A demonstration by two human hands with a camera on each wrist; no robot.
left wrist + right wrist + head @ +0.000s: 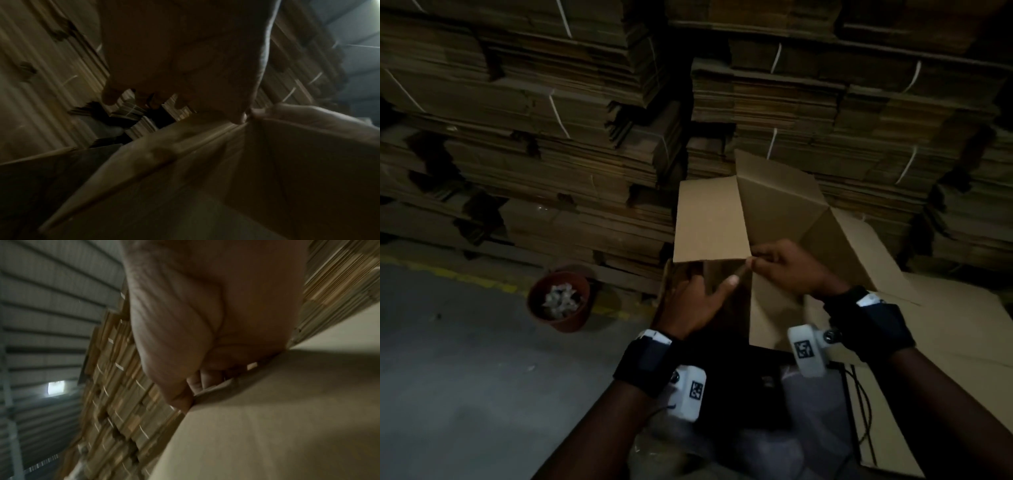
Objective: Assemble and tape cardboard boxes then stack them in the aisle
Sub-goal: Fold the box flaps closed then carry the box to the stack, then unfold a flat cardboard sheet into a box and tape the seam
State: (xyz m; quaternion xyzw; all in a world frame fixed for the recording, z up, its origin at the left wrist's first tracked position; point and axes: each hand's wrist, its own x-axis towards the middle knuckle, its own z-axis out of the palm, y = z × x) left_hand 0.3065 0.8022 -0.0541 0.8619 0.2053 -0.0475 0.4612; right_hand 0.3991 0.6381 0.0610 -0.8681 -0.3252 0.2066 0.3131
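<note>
A brown cardboard box [784,205] stands half opened in front of me, its flaps sticking up. My right hand [755,262] pinches the near corner of the left flap [709,219]. In the right wrist view the right hand [185,394] has its thumb pressed on the cardboard edge [267,418] and its fingers curled behind it. My left hand [710,291] lies spread against the box's near left wall, thumb stretched toward the right hand. In the blurred left wrist view the left hand [209,110] only touches the box edge [185,170] with its thumb.
Tall strapped bundles of flat cardboard [551,137] wall off the back. A red-brown pot [544,318] of crumpled scraps stands on the grey floor [465,377] by a yellow line [465,275]. Flat cardboard sheets [945,325] lie to the right. A black object with cables [756,401] sits below my wrists.
</note>
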